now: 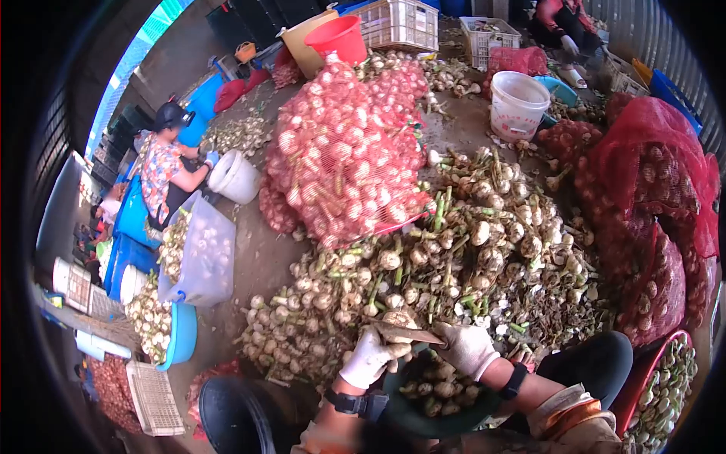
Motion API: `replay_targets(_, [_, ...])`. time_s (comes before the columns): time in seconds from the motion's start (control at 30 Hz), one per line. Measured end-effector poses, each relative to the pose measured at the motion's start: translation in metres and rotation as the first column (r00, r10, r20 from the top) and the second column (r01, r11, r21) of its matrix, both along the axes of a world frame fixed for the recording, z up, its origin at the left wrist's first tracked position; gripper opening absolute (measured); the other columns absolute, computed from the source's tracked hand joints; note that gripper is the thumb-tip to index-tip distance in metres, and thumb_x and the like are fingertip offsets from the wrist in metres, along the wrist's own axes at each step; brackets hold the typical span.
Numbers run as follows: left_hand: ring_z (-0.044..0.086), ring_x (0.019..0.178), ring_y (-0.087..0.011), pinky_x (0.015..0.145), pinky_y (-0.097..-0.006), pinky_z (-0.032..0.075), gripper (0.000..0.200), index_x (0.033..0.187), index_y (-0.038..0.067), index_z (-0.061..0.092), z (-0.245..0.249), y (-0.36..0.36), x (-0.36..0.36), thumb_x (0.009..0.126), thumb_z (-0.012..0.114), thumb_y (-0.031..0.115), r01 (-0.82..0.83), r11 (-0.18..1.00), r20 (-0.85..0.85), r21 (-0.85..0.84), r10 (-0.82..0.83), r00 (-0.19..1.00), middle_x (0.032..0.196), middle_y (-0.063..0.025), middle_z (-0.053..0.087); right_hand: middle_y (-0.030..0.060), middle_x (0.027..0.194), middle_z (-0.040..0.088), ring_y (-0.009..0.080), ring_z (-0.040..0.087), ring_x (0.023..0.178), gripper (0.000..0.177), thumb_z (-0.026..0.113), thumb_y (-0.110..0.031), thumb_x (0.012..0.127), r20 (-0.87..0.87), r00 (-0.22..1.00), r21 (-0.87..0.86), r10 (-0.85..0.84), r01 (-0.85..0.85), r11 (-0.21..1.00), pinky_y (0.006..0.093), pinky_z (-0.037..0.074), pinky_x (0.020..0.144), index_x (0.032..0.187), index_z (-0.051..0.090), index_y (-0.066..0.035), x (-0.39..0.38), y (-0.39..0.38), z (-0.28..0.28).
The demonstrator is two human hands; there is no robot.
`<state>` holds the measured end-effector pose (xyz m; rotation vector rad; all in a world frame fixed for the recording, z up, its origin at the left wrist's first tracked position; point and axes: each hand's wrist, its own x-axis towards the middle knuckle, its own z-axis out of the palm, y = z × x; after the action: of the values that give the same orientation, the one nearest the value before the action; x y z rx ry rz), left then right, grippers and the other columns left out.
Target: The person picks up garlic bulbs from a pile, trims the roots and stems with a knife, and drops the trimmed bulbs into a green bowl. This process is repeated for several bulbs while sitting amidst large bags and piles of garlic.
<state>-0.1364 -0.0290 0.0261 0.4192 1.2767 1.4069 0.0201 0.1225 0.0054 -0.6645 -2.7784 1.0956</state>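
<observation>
- Above the dark green basin (432, 431), between the wearer's knees, a garlic bulb (399, 319) sits in the left hand (366, 359), its gloved grip closed round it.
- The right hand (464, 349), gloved too, has its grip wrapped about a knife (412, 334), whose blade lies across the near side of the bulb.
- The blade points toward the left glove; if it skidded on the bulb's dry skin, it could catch those fingers, since the knit looks thin.
- A loose hold might let the bulb roll away, into the basin or onto the garlic pile (491, 227) just beyond, where it would be hard to pick out again.
- The right glove covers the knife's handle, and which edge is sharp cannot be told.
- The left fingertips are partly hidden by bulb and blade, and the two forearms block stretches of the basin's rim.
- At the top right, a seated person (563, 23) is cut off by the frame; dark lens corners swallow the edges.
</observation>
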Motion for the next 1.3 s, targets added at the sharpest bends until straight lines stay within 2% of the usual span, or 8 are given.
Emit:
replay_targets(0.33, [0.051, 0.055, -0.0093, 0.046, -0.0228, 0.037, 0.023, 0.089, 0.008, 0.065, -0.043, -0.097, 0.048, 0.091, 0.062, 0.031, -0.241, 0.97, -0.336, 0.021, 0.234, 0.912, 0.067, 0.0001, 0.057, 0.0094, 0.079, 0.062, 0.0289, 0.065, 0.078, 0.015, 0.061, -0.02, 0.078, -0.175, 0.929, 0.327, 0.325, -0.257, 0.91, 0.0406, 0.052, 0.069, 0.089, 0.061, -0.011, 0.007, -0.049, 0.034])
replay_targets(0.5, [0.061, 0.097, -0.0143, 0.081, -0.0285, 0.052, 0.046, 0.118, 0.003, 0.049, -0.041, -0.104, 0.05, 0.08, 0.074, 0.01, -0.157, 0.987, -0.525, 0.019, 0.144, 0.839, 0.107, -0.0066, 0.062, 0.0079, 0.081, 0.063, 0.0286, 0.065, 0.077, 0.024, 0.066, -0.021, 0.074, -0.191, 0.933, 0.31, 0.304, -0.237, 0.921, 0.0395, 0.052, 0.066, 0.095, 0.06, -0.011, 0.009, -0.047, 0.014])
replay_targets(0.6, [0.06, 0.101, -0.0142, 0.084, -0.0284, 0.052, 0.061, 0.122, 0.003, 0.046, 0.007, -0.085, 0.067, 0.071, 0.08, 0.006, -0.253, 0.953, -0.11, 0.17, 0.273, 0.956, 0.112, -0.0068, 0.06, 0.0088, 0.073, 0.068, 0.0263, 0.069, 0.068, 0.014, 0.057, -0.026, 0.087, 0.136, 0.99, 0.321, -0.027, -0.018, 0.947, 0.0395, 0.054, 0.059, 0.085, 0.068, -0.016, 0.007, -0.003, -0.056])
replay_targets(0.67, [0.059, 0.103, -0.0156, 0.087, -0.03, 0.051, 0.073, 0.128, 0.005, 0.042, 0.041, -0.085, 0.062, 0.067, 0.083, 0.002, -0.134, 0.954, -0.32, 0.269, 0.22, 0.922, 0.113, -0.0069, 0.06, 0.0091, 0.073, 0.068, 0.0262, 0.068, 0.068, 0.015, 0.058, -0.028, 0.087, 0.264, 0.954, 0.279, -0.142, 0.065, 0.958, 0.0402, 0.053, 0.059, 0.085, 0.067, -0.017, 0.012, 0.007, -0.058])
replay_targets(0.9, [0.061, 0.094, -0.016, 0.087, -0.0288, 0.051, 0.08, 0.132, 0.005, 0.036, -0.009, -0.077, 0.055, 0.069, 0.085, 0.01, -0.178, 0.971, -0.15, 0.16, 0.202, 0.968, 0.11, -0.0089, 0.059, 0.0103, 0.073, 0.066, 0.0303, 0.066, 0.071, 0.016, 0.066, -0.028, 0.079, -0.087, 0.996, 0.155, 0.036, -0.022, 0.988, 0.0404, 0.052, 0.062, 0.086, 0.064, -0.014, 0.007, -0.034, 0.022])
replay_targets(1.0, [0.061, 0.09, -0.0138, 0.081, -0.028, 0.05, 0.035, 0.104, 0.006, 0.062, -0.009, -0.076, 0.054, 0.075, 0.081, 0.012, 0.031, 0.998, -0.533, -0.049, -0.052, 0.844, 0.097, -0.0053, 0.064, 0.0107, 0.074, 0.066, 0.0307, 0.066, 0.071, 0.018, 0.065, -0.028, 0.079, -0.114, 0.988, 0.089, 0.104, -0.094, 0.992, 0.0413, 0.052, 0.062, 0.091, 0.064, -0.015, 0.003, -0.04, 0.022])
replay_targets(1.13, [0.064, 0.071, -0.0261, 0.063, -0.0365, 0.049, 0.017, 0.069, 0.009, 0.064, 0.027, -0.065, 0.067, 0.072, 0.075, 0.021, -0.005, 0.987, -0.987, -0.159, -0.159, 0.033, 0.086, -0.0058, 0.067, 0.0115, 0.078, 0.068, 0.033, 0.067, 0.074, 0.024, 0.061, -0.035, 0.083, 0.247, 0.947, 0.0, 0.206, -0.213, 0.977, 0.0418, 0.053, 0.064, 0.095, 0.065, -0.015, 0.002, -0.009, -0.023])
replay_targets(1.3, [0.064, 0.085, -0.0257, 0.075, -0.0371, 0.051, 0.016, 0.081, 0.012, 0.068, -0.002, -0.069, 0.059, 0.072, 0.073, 0.024, 0.389, 0.888, -0.914, -0.244, -0.345, 0.213, 0.094, -0.004, 0.067, 0.0103, 0.077, 0.069, 0.0306, 0.067, 0.072, 0.028, 0.07, -0.035, 0.078, 0.222, 0.975, 0.076, -0.011, -0.006, 0.997, 0.0423, 0.052, 0.065, 0.092, 0.066, -0.011, 0.016, 0.004, -0.013])
